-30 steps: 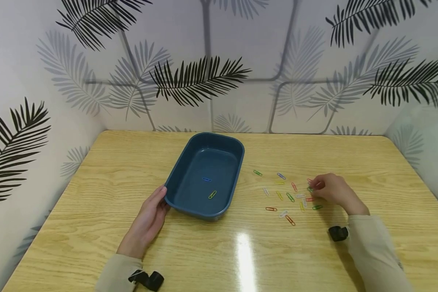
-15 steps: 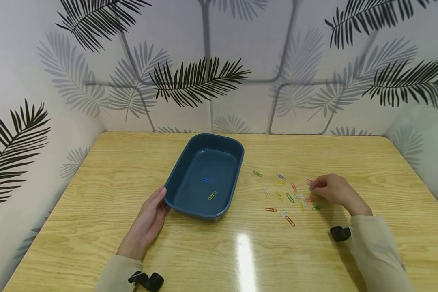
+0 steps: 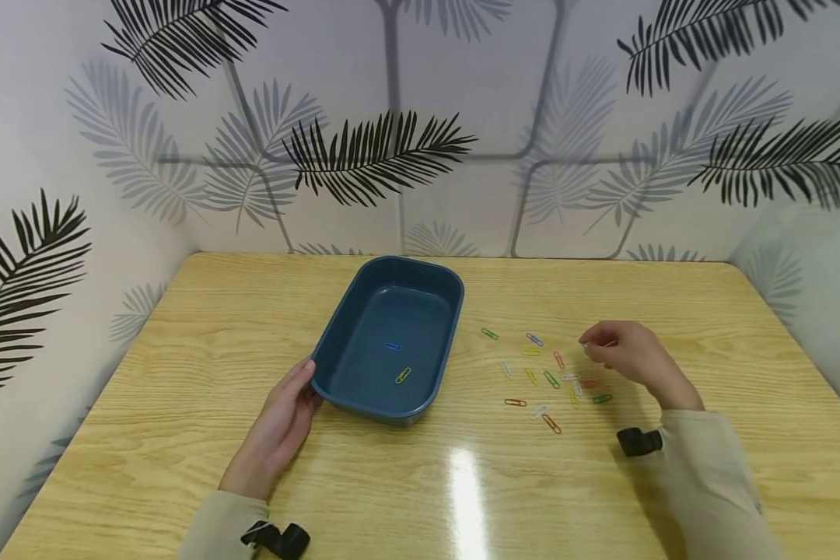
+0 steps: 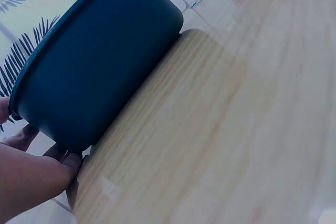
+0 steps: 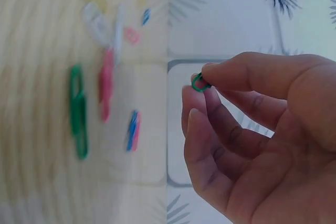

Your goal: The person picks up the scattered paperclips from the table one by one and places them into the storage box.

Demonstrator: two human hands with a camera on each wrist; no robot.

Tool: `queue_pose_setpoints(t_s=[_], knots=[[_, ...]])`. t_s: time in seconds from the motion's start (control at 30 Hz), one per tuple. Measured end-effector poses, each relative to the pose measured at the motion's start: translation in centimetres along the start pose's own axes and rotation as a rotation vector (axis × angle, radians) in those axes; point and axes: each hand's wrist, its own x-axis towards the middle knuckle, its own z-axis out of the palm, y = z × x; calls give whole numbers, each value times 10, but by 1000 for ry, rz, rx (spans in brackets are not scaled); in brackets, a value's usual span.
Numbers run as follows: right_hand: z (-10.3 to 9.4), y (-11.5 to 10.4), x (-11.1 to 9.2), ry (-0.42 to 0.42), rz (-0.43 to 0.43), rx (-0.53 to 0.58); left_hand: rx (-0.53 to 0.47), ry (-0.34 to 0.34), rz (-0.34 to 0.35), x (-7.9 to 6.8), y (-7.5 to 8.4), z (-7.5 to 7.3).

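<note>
My left hand (image 3: 280, 424) holds the near-left corner of a dark blue plastic basin (image 3: 385, 311), thumb at the rim. In the left wrist view its other fingers lie against the basin's outer wall (image 4: 100, 61). Inside the basin lie a blue paper clip (image 3: 392, 347) and a yellow paper clip (image 3: 403, 376). My right hand (image 3: 633, 354) is over the right side of the table, pinching a green paper clip (image 5: 199, 83) between thumb and fingertips. Most of that clip is hidden by the fingers. A blue and a pink clip (image 5: 132, 130) lie side by side near this hand.
Several loose paper clips in mixed colours, among them a red paper clip (image 3: 515, 402) and a green one (image 3: 602, 398), are scattered on the wooden table (image 3: 728, 327) between basin and right hand. A leaf-patterned wall (image 3: 490, 202) borders the table's far edge.
My right hand, earlier down at the table among the clips, has pinched the green paper clip and risen slightly with it, away from me. The left hand and basin stay put.
</note>
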Motion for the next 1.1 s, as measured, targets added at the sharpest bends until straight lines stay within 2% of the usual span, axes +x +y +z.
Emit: queue_pose_setpoints(t_s=[0.4,0.7,1.1], knots=[[9,-26,4,19,-31,147,-3,-10,-1,1,0,-1],[33,-42,12,71,-125,206,-8,-19,-4,1,0,-1],[56,-74,15,107,-138,428,4,-27,-10,0,0,-2]])
